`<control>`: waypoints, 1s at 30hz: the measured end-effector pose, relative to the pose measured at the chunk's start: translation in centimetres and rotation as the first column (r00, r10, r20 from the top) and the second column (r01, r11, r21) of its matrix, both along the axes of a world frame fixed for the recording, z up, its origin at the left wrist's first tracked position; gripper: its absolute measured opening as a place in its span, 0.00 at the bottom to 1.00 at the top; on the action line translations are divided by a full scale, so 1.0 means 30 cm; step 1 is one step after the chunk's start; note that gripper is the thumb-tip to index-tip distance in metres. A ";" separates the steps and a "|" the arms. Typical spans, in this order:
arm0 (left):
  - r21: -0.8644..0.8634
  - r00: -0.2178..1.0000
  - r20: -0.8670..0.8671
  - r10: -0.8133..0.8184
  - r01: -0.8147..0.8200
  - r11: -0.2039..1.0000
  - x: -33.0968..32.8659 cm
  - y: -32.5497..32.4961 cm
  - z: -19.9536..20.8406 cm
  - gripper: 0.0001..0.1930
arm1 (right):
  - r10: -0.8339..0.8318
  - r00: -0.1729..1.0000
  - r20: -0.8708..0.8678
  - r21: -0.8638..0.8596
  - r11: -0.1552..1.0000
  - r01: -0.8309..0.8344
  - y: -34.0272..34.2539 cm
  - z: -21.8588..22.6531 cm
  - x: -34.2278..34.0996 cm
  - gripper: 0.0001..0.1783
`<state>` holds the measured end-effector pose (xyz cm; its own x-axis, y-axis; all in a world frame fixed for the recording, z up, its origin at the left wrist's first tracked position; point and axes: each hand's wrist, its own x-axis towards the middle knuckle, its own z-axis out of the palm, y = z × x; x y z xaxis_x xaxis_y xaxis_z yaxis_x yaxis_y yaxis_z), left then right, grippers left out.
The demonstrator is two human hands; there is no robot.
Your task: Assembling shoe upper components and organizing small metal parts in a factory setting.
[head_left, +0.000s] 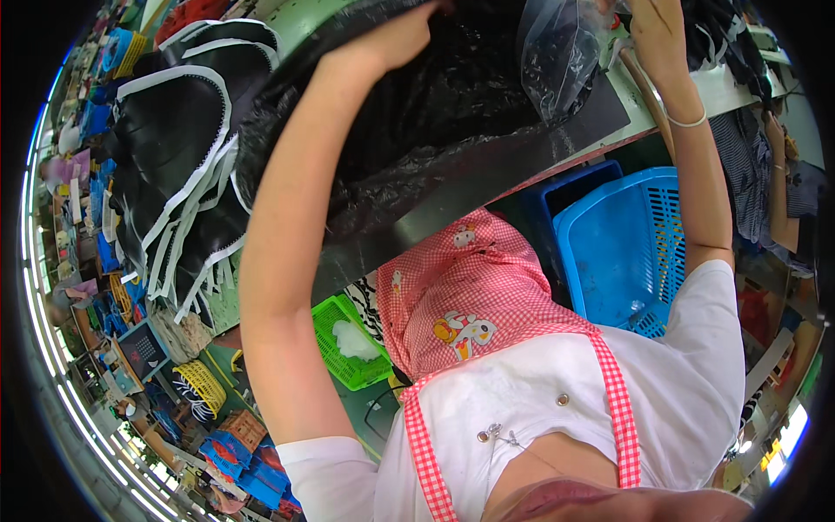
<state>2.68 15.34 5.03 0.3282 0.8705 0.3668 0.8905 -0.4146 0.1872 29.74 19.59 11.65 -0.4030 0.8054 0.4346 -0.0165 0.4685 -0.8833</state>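
Note:
A crinkled black plastic bag [417, 113] is spread over the table in front of me. My left hand [402, 36] reaches over it at the top edge, fingers curled on its raised rim; the fingertips are hidden. A clear plastic bag [557, 65] hangs down over the right part of the black plastic. At its upper right is my right hand [657, 39], fingers bent and closed at the bag's top, partly cut off by the picture's edge. Left of my left forearm lies a pile of black pieces edged with white zipper tape [174, 113].
Under the table's right side stand a light blue plastic basket [570, 235] and a dark blue bin [544, 196]. A green basket [383, 370] with white stuff is below on the left. Another person's arm [778, 174] shows at the far right. A yellow basket [198, 393] stands farther left.

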 end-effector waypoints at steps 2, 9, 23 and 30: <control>-0.112 0.999 0.026 0.046 -0.043 0.993 0.001 0.049 0.046 0.23 | -0.063 0.997 0.035 -0.038 0.997 0.064 -0.002 0.006 -0.002 0.15; -0.140 0.991 -0.128 0.030 -0.048 0.989 -0.013 0.087 0.068 0.21 | -0.030 1.000 0.005 -0.020 0.999 0.030 -0.007 -0.008 -0.010 0.15; -0.748 0.978 0.206 0.027 0.139 0.649 0.093 -0.045 0.328 0.36 | 0.021 0.998 0.061 0.044 0.999 -0.023 -0.028 0.065 -0.076 0.13; -0.382 0.557 0.824 0.101 0.417 0.825 0.173 -0.072 0.253 0.18 | 0.366 0.927 -0.077 0.267 0.904 -0.335 -0.022 0.201 -0.233 0.09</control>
<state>7.85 13.18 12.63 0.2822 0.9550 0.0908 0.1887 -0.1480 0.9708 22.76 18.92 17.69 -0.5705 0.4840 0.6635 -0.3203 0.6128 -0.7224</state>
